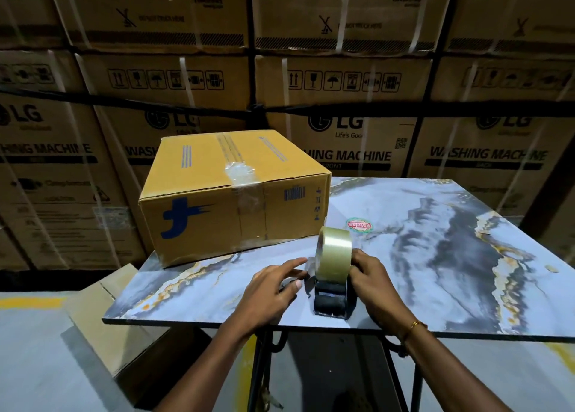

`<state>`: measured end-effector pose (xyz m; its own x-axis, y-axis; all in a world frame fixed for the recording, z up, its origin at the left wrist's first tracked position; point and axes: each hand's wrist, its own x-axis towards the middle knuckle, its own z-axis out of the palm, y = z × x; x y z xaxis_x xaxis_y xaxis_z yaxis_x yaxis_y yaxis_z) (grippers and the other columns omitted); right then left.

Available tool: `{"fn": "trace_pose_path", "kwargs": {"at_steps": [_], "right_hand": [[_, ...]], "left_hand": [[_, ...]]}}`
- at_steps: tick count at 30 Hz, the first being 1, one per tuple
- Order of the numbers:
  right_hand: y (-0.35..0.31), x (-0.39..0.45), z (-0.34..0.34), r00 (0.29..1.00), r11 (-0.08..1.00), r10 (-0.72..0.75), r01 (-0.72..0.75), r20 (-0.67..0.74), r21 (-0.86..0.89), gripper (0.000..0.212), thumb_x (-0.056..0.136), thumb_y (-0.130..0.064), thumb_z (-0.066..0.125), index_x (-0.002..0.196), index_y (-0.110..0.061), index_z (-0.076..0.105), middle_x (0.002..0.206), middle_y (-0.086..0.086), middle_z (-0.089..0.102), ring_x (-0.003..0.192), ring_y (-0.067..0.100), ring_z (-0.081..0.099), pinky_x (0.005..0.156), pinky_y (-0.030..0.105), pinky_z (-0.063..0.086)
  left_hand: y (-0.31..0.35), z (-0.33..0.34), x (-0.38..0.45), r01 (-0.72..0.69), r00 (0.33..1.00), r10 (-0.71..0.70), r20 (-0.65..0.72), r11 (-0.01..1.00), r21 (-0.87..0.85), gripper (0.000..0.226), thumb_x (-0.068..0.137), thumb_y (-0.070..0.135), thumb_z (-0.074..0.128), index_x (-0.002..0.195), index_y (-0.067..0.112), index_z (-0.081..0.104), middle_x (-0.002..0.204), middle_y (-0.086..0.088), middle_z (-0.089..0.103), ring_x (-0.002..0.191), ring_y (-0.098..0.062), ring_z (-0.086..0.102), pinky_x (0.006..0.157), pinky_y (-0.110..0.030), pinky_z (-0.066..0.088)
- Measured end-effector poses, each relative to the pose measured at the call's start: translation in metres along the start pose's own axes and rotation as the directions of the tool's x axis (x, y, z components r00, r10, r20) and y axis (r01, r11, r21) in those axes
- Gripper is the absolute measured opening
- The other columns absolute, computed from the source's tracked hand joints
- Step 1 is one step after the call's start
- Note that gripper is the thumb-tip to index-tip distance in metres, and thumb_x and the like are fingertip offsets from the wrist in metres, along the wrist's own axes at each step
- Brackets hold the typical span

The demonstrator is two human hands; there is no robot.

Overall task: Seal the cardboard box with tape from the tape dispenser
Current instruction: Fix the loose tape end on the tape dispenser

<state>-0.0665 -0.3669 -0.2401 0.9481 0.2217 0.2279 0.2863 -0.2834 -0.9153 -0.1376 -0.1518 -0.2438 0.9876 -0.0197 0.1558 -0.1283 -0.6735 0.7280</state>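
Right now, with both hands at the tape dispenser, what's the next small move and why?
Probably peel the tape's free end loose with the left hand while the right hand steadies the tape dispenser. It stands on the table, apart from the cardboard box, with no strip pulled out that I can see.

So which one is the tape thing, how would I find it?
Find the marble-patterned table with the yellow cardboard box on its far left corner. Near the front edge, between the left hand and right hand, stands the tape dispenser. It alone has a shiny clear tape roll on a black base.
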Motion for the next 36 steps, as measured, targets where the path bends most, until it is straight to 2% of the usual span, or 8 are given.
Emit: {"fn": "trace_pose_path", "kwargs": {"at_steps": [5,9,13,16,20,27,31,36], "right_hand": [[-0.002,0.007,-0.002,0.985,0.962,0.107,-0.138,0.137,0.235,0.041,0.093,0.002,0.038,0.107,-0.014,0.072,0.102,0.017,0.075,0.097,0.044,0.071,0.085,0.066,0.054],[0.000,-0.005,-0.007,0.997,0.968,0.050,-0.033,-0.062,0.249,0.045,0.094,0.009,0.036,0.106,-0.019,0.070,0.108,0.005,0.074,0.103,0.031,0.070,0.088,0.054,0.058],[0.004,-0.035,-0.022,0.986,0.989,-0.104,0.116,-0.129,0.088,0.031,0.097,0.005,0.048,0.109,-0.017,0.065,0.114,0.002,0.066,0.102,0.017,0.070,0.084,0.042,0.061],[0.001,-0.059,-0.030,0.969,0.966,-0.249,0.248,-0.001,-0.075,0.041,0.089,0.013,0.052,0.113,-0.018,0.063,0.117,0.001,0.057,0.106,0.013,0.066,0.081,0.029,0.058],[0.003,-0.072,-0.033,0.940,0.924,-0.309,0.332,0.146,-0.187,0.039,0.087,0.003,0.060,0.121,-0.017,0.062,0.125,-0.001,0.048,0.113,0.011,0.060,0.097,0.018,0.049],[0.010,-0.069,-0.020,0.946,0.866,-0.308,0.322,0.100,-0.382,0.027,0.088,-0.020,0.071,0.113,-0.028,0.063,0.128,-0.009,0.043,0.096,0.005,0.062,0.086,0.030,0.055],[0.008,-0.063,-0.013,0.942,0.864,-0.333,0.322,0.040,-0.388,0.015,0.089,-0.016,0.070,0.099,-0.027,0.067,0.126,-0.008,0.047,0.087,0.015,0.065,0.077,0.040,0.056],[0.008,-0.061,-0.010,0.939,0.865,-0.343,0.319,0.007,-0.387,0.006,0.088,-0.016,0.072,0.086,-0.021,0.069,0.124,-0.007,0.049,0.086,0.019,0.066,0.075,0.043,0.056]], "left_hand": [[0.003,0.007,0.003,0.014,1.000,-0.013,-0.025,1.000,0.021,0.040,0.095,0.063,0.037,0.135,0.059,0.042,0.128,0.012,0.063,0.122,-0.015,0.054,0.096,-0.043,0.053],[0.001,0.008,0.002,-0.005,0.999,0.008,-0.039,0.998,0.065,0.044,0.096,0.066,0.035,0.138,0.054,0.042,0.129,0.010,0.064,0.120,-0.015,0.055,0.097,-0.044,0.050],[-0.003,0.008,0.004,0.018,1.000,-0.018,-0.025,1.000,0.000,0.051,0.090,0.075,0.036,0.138,0.056,0.040,0.130,0.006,0.063,0.120,-0.016,0.058,0.091,-0.043,0.057],[-0.003,0.007,0.004,0.020,0.999,-0.020,-0.035,1.000,-0.013,0.057,0.087,0.079,0.036,0.139,0.054,0.040,0.133,0.006,0.064,0.121,-0.017,0.059,0.094,-0.045,0.056],[-0.002,0.008,0.003,0.035,0.999,-0.035,-0.037,0.999,0.002,0.063,0.085,0.082,0.034,0.140,0.052,0.041,0.138,0.006,0.062,0.123,-0.018,0.059,0.098,-0.047,0.052],[0.005,0.012,0.000,0.047,0.998,-0.047,-0.040,0.999,-0.005,0.065,0.085,0.079,0.037,0.141,0.046,0.044,0.139,0.001,0.062,0.127,-0.021,0.057,0.100,-0.045,0.050],[0.018,0.011,0.000,0.002,0.994,-0.021,-0.110,0.985,-0.170,0.056,0.096,0.053,0.054,0.147,0.032,0.044,0.146,0.000,0.052,0.131,-0.019,0.052,0.095,-0.028,0.048],[0.043,0.012,0.014,-0.228,0.941,0.263,-0.211,0.958,0.175,0.067,0.091,0.053,0.055,0.152,0.033,0.034,0.162,0.006,0.025,0.143,-0.018,0.032,0.107,-0.040,0.037]]}}
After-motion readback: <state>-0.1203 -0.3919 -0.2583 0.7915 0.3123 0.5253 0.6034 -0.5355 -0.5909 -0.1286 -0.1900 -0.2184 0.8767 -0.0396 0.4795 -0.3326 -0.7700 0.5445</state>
